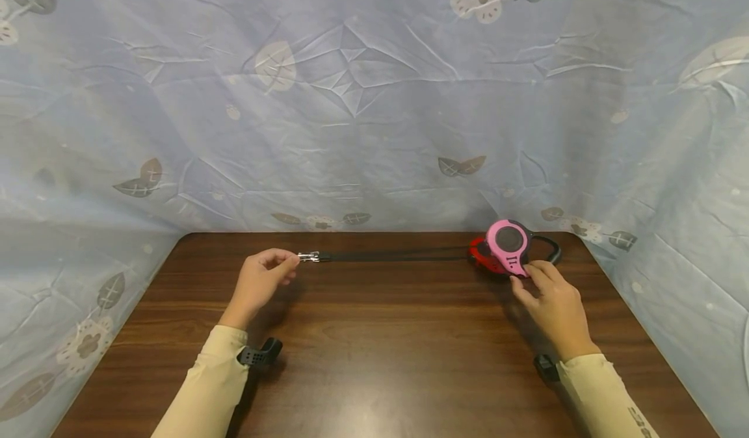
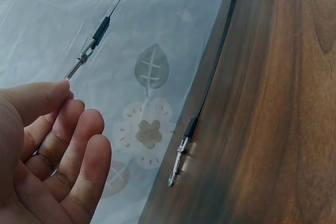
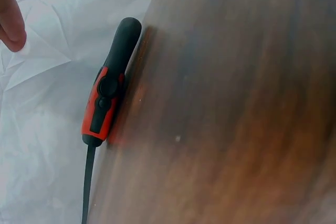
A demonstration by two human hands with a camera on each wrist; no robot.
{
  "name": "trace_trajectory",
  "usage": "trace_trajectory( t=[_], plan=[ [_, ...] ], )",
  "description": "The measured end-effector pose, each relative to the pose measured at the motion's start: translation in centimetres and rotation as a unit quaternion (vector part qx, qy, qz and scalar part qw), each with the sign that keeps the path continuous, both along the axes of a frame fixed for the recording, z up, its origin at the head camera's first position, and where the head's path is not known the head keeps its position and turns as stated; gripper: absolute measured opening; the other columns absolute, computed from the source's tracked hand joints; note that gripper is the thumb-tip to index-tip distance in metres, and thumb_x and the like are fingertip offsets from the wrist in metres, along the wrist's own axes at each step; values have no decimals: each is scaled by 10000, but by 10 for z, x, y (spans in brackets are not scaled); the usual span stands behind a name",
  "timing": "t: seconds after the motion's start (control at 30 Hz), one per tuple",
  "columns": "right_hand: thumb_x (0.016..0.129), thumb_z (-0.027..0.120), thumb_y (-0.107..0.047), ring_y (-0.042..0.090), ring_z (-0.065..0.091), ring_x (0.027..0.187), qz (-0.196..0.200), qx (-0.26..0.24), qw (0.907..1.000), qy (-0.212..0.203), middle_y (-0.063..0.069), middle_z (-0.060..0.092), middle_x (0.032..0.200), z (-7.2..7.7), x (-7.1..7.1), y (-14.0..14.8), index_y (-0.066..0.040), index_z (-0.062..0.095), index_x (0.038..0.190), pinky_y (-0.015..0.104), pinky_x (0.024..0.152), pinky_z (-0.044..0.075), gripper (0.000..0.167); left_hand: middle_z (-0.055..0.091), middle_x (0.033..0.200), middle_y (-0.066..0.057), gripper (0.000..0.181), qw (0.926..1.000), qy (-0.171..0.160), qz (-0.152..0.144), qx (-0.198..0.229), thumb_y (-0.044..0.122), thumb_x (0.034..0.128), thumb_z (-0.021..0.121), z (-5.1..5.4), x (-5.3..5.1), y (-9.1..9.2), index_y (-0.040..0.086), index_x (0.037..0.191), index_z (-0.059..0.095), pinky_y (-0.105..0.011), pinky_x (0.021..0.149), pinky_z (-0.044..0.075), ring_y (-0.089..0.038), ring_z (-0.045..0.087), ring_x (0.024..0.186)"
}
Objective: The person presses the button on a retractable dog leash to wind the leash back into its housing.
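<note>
My left hand (image 1: 262,281) pinches the silver metal clip (image 2: 80,65) of a leash between thumb and finger, above the table. A thin black strap (image 1: 374,255) stretches from there to the right. A second clip (image 2: 180,156) on another black strap lies on the table's far edge. At the right, my right hand (image 1: 552,305) grips the lower end of a pink retractable leash (image 1: 506,243) with a black loop handle. Behind it a red retractable leash (image 3: 108,98) rests at the table edge, partly covered in the head view. The right wrist view shows only a fingertip (image 3: 13,27).
The brown wooden table (image 1: 374,353) backs onto a pale blue plastic curtain (image 1: 363,132) printed with leaves and flowers. The curtain also hangs along both sides. Dark bands (image 1: 260,352) circle both wrists.
</note>
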State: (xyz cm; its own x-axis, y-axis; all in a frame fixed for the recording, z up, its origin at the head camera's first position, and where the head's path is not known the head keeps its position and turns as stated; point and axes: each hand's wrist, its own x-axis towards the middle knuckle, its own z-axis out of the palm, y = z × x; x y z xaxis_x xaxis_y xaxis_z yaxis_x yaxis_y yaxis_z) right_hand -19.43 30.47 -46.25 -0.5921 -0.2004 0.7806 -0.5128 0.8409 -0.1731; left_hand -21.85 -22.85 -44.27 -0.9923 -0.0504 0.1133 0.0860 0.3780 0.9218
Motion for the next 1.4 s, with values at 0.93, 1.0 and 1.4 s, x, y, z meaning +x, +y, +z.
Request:
trace_trajectory(
  t=[0.93,1.0,1.4],
  plan=[
    [870,699,-199,344,682,742,-268,-412,9957,783,177,693,932,-2,-3,-9,58,735,934,502,588,545,267,724,893,-36,292,9973,352,140,632,259,993,728,10,-6,9,-28,1049,729,-276,710,625,-144,708,776],
    [868,704,-195,343,682,747,-271,-414,9957,777,177,692,930,-2,-3,-9,59,736,933,498,591,544,264,721,882,-4,296,9971,358,174,647,257,991,731,11,-5,9,-32,1054,727,-273,708,625,-139,711,774],
    [871,711,-196,331,675,731,-307,-436,9953,809,171,689,917,1,-2,-11,63,739,943,493,585,538,270,738,949,-135,309,9936,430,263,1012,217,979,745,22,-4,14,-75,1077,720,-261,696,622,-117,719,753]
  ],
)
